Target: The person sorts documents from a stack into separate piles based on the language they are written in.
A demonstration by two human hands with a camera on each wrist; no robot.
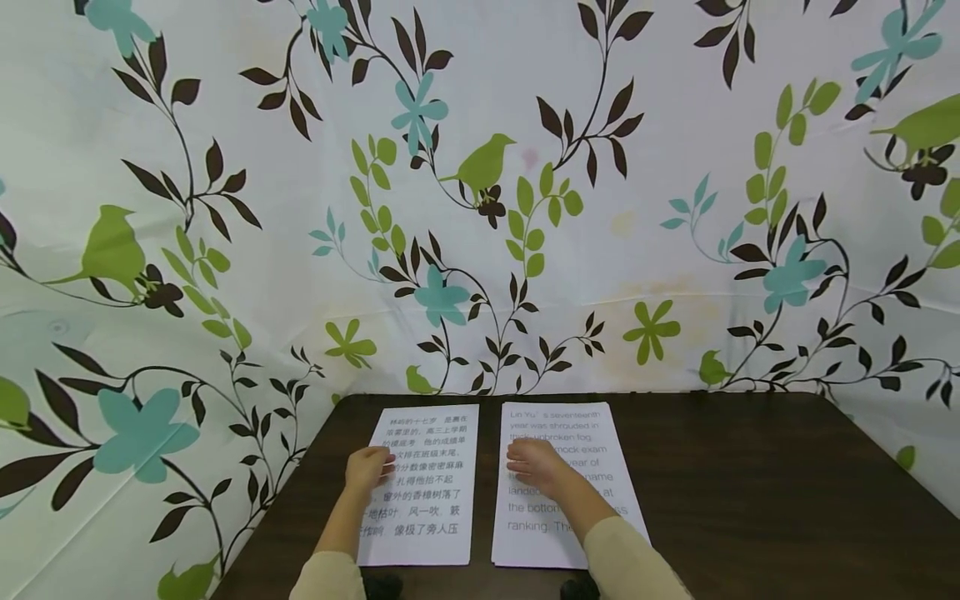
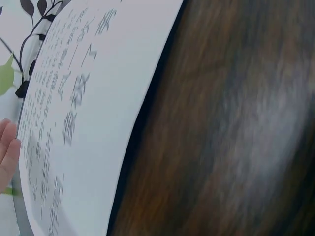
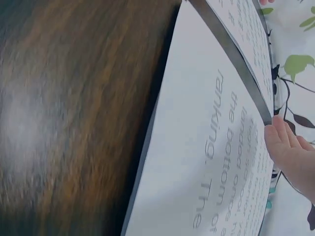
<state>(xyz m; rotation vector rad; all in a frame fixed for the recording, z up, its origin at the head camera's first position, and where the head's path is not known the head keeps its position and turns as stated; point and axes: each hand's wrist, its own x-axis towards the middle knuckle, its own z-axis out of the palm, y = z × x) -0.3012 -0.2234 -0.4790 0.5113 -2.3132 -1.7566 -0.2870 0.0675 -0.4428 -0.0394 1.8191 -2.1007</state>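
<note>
Brown table (image 1: 750,483); left hand (image 1: 366,468) and right hand (image 1: 542,465) unclenched over printed sheets (image 1: 420,550).

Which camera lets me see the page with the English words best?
The head view: nearly the whole English page shows there, right way up, though the right hand and arm hide some words. The right wrist view shows its bottom lines big, but turned sideways. The left wrist view doesn't show it.
</note>
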